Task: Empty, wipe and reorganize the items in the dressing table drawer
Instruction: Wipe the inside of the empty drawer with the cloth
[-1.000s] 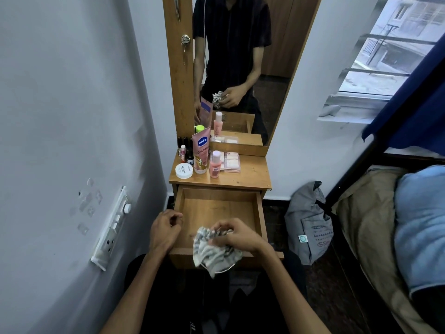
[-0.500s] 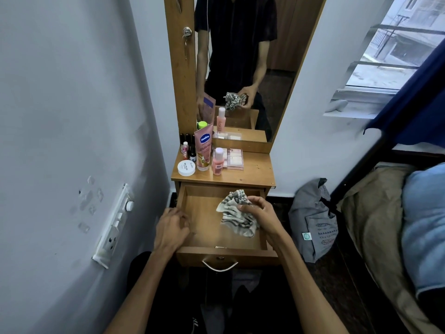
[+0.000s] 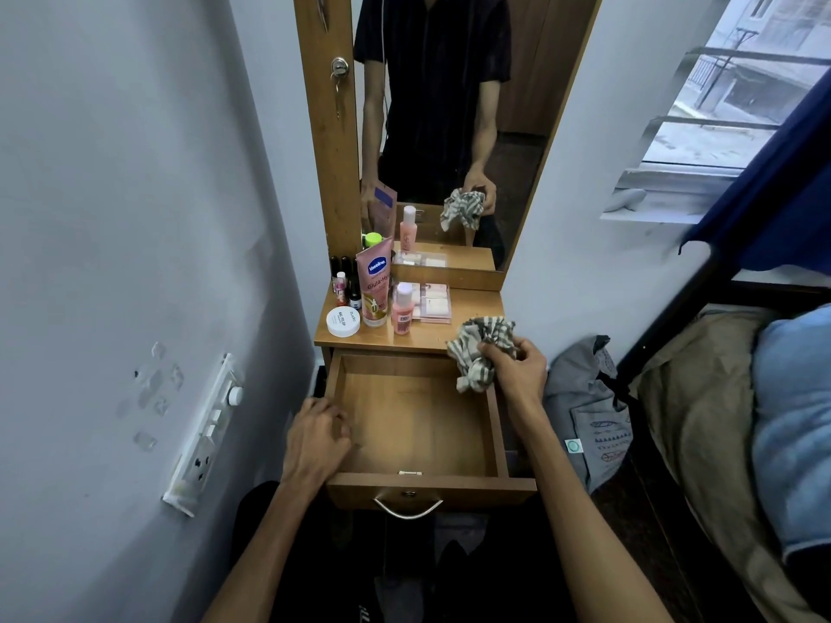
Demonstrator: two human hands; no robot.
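Drawer: open wooden dressing-table drawer (image 3: 416,420), emptied, I judge wiping comes next.
Cloth: crumpled grey-and-white striped rag (image 3: 481,348) above its back-right corner.
Right hand (image 3: 517,366): fingers bunched round cloth, nearer.
Left hand (image 3: 314,436): fingers loosely curled on the drawer's left wall, holding nothing.

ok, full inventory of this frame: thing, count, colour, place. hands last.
drawer: 1, wood, pulled open, nothing in it
cloth: 1, grey-white striped, over the drawer's back right corner
Vaseline tube: 1, pink, tabletop left
pink bottle: 1, right of the tube
white jar: 1, tabletop front left
small bottles: several, dark and pink, back left
palette: 1, pale pink, by the mirror
mirror: 1, wood frame
grey bag: 1, floor right
switchboard: 1, white, left wall
left hand: on the drawer's left wall
right hand: grips the cloth
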